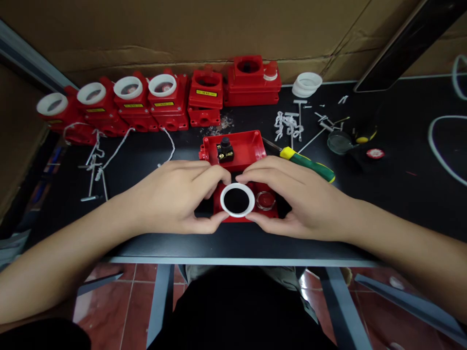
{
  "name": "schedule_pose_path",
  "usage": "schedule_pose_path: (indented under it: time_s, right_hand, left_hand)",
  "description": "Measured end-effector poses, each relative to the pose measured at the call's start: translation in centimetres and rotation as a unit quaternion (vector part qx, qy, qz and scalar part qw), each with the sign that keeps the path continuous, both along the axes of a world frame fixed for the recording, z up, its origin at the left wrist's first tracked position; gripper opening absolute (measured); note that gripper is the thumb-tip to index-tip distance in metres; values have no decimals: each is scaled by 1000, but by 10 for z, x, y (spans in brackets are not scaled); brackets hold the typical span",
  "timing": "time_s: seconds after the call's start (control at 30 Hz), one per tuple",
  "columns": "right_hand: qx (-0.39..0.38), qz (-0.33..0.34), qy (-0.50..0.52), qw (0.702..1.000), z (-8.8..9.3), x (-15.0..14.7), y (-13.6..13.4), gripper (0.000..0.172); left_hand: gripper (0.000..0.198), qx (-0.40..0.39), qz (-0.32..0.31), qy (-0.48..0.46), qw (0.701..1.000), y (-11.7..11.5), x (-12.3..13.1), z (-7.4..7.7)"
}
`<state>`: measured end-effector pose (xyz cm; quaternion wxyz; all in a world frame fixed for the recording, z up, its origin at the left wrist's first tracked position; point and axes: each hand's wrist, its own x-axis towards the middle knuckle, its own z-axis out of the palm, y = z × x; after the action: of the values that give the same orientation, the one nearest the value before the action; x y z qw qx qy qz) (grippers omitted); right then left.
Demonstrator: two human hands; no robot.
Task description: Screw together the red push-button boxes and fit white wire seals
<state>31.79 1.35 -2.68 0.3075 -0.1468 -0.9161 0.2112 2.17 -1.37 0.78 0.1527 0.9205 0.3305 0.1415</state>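
Observation:
My left hand and my right hand grip a white plastic ring from opposite sides, thumbs at the near edge and fingers at the far edge. The ring sits at the left part of a red box cover; whether it is seated there I cannot tell. A round clear-rimmed piece shows in the cover beside my right fingers. Just behind lies an open red box with a black push-button switch inside. A green-and-yellow screwdriver lies behind my right hand.
Several red boxes with white rings stand at the back left, cords and metal T-bars hanging from them. Two other red boxes are further right. Stacked white rings, loose T-bars and a clear round lens lie back right.

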Motion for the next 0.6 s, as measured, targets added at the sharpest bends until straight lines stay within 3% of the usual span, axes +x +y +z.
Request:
schedule_pose_path:
  time_s: [0.6]
  right_hand:
    - [5,-3,3,1000,1,0,0,37]
  left_hand:
    - [25,14,1,6,1000,0,0,0]
